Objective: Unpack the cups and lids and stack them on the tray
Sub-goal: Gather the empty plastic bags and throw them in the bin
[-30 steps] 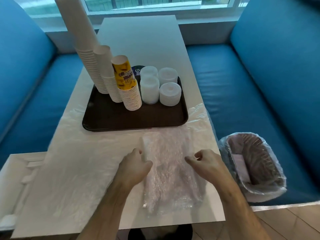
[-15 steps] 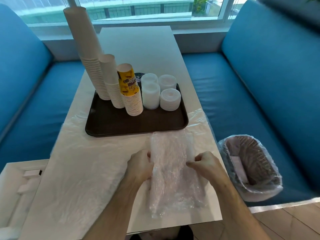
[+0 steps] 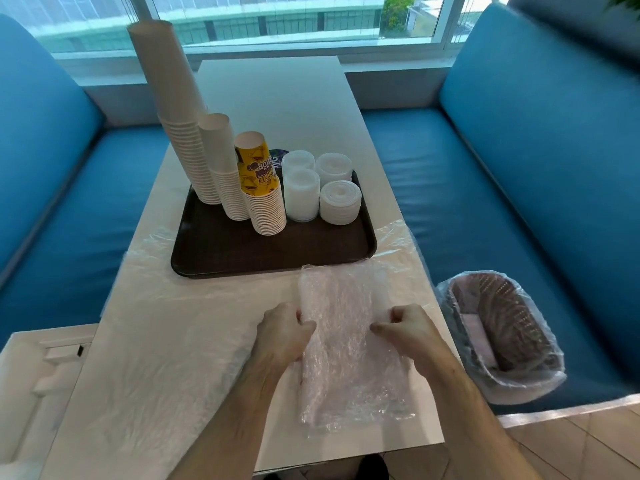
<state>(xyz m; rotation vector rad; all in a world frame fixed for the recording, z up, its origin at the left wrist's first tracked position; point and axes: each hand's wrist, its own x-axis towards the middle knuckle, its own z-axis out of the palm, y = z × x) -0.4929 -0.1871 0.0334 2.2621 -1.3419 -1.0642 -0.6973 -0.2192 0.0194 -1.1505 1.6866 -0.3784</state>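
On the near half of the counter (image 3: 298, 98): I saw a flattened clear plastic wrapper (image 3: 349, 344), crinkled and cloudy, lying lengthwise just in front of the tray.
Left hand (image 3: 282, 336): its fingers were curled over the wrapper's left edge, pinching the film.
Right hand (image 3: 407, 329): its fingers were curled and pinched the wrapper's right edge, thumb tip pointing inward.
Tray (image 3: 214, 251): dark brown, rectangular, resting on the counter beyond the wrapper, its near rim just touching the film's far end.
Tall cup stack (image 3: 173, 109): white paper cups, upside down, leaning slightly, at the tray's far left.
Middle cup stack (image 3: 223, 168): white, shorter, just beside the tall one.
Printed cup stack (image 3: 261, 188): yellow printed cup on top, white rims below, the nearest of the three.
Lids (image 3: 320, 187): four short stacks of whitish lids grouped on the tray's right side.
Plastic sheet (image 3: 166, 323): a thin clear layer spread over the counter under everything.
Bin (image 3: 498, 336): a bag-lined woven basket on the blue bench to my right.
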